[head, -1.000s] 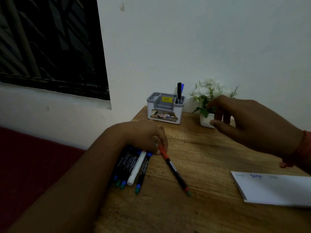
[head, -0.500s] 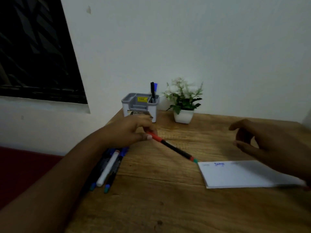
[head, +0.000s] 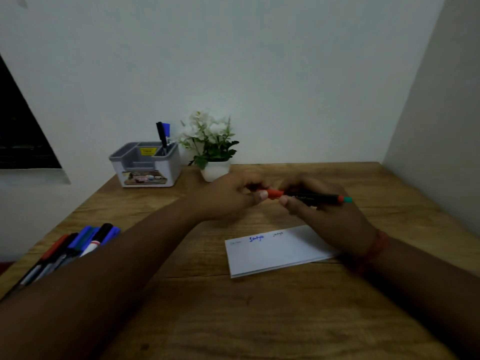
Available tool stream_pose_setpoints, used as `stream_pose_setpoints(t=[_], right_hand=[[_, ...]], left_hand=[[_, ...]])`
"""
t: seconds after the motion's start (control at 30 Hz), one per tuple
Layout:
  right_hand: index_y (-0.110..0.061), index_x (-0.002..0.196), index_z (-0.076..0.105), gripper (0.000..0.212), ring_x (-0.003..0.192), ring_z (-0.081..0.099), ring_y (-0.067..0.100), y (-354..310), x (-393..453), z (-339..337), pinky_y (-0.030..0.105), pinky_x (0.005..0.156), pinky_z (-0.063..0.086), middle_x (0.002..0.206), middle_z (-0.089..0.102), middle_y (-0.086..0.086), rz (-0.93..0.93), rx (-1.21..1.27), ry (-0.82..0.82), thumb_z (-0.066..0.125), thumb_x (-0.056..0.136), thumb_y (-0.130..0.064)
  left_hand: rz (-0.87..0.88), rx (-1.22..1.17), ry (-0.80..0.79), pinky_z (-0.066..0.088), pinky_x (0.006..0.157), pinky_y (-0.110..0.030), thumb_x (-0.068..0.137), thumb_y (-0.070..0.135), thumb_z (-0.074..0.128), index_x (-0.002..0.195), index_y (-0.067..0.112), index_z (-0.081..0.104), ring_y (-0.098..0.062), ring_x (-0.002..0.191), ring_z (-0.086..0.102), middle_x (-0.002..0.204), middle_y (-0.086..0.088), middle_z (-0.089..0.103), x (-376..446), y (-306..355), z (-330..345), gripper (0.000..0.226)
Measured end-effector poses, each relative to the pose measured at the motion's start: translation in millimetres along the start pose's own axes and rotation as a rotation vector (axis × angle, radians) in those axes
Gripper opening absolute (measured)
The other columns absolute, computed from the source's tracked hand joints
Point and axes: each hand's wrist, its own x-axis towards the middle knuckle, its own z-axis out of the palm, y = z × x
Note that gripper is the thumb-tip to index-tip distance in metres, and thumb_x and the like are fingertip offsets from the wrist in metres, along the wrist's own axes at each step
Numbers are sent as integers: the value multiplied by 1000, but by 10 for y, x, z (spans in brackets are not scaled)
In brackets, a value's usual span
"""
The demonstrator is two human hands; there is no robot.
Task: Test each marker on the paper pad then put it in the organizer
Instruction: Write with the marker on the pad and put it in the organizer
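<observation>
A black marker (head: 311, 197) with a red cap and a green tail end is held level above the table. My left hand (head: 228, 197) pinches its red cap. My right hand (head: 324, 216) grips its black barrel. Just below lies the white paper pad (head: 272, 253) with blue scribbles near its top edge. The grey-and-white organizer (head: 146, 165) stands at the back left with two markers upright in it. Several loose markers (head: 75, 248) lie at the table's left edge, partly hidden by my left forearm.
A small white pot of white flowers (head: 211, 149) stands right of the organizer against the back wall. A side wall closes the table's right side. The wooden table (head: 233, 320) stretches toward me. A dark window is at the far left.
My left hand lifted the red-capped marker from the pile and carried it right over the pad. My right hand came in and took hold of the barrel. The view swung right.
</observation>
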Motion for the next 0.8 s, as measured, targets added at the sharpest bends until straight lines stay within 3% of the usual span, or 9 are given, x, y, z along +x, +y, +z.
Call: stream_pose_setpoints(t=[0.13,0.2,0.3,0.43,0.57,0.63,0.7,0.8], right_hand=[[-27,91,67,2,75,69,8,54,14,29,32,68,59,82,71,-9,129,146,80,68,92,-26],[-20,88,67,5,68,70,12,71,13,37,39,65,60,76,72,0,152,176,106,71,91,-22],[-13,83,67,10,61,69,15,88,14,68,37,59,59,68,70,4,118,182,132,73,89,-18],[-11,82,70,12,63,68,16,113,41,121,45,57,55,69,69,0,-3,96,134,74,89,-20],[-10,83,71,10,64,66,14,143,31,88,43,57,52,71,68,-1,-80,34,111,73,90,-18],[-11,82,72,10,63,65,12,148,28,70,41,56,50,70,68,-3,-107,9,106,73,91,-17],[-10,82,72,12,63,65,12,147,38,54,41,56,50,69,67,-3,-128,-11,110,73,91,-19],[-10,81,72,16,62,64,11,148,46,34,38,54,49,68,67,-4,-166,-41,112,70,91,-22]], left_hand=[[17,-175,12,39,71,-27,101,35,48,83,40,62,2,75,52,77,21,58,146,0,218,22],[5,-245,26,39,73,-20,104,32,43,86,36,61,5,75,52,77,23,59,141,-31,309,26],[-6,-280,-15,36,66,-8,106,24,36,88,30,60,7,67,50,73,25,58,125,-78,359,31],[-28,-318,-45,37,65,-21,101,42,37,83,37,63,-1,65,45,74,18,56,133,-178,350,32],[-29,-288,-65,34,67,-36,97,54,35,86,37,62,-18,68,41,79,-7,51,164,-238,374,34],[-46,-281,-65,37,71,-36,98,53,34,86,44,63,-14,71,45,78,3,56,168,-244,376,32],[-58,-273,-53,38,69,-27,102,46,34,85,48,64,1,69,48,71,23,57,166,-225,370,35],[-68,-258,-60,34,59,-13,106,33,33,86,38,62,8,57,46,61,29,55,158,-174,359,36]])
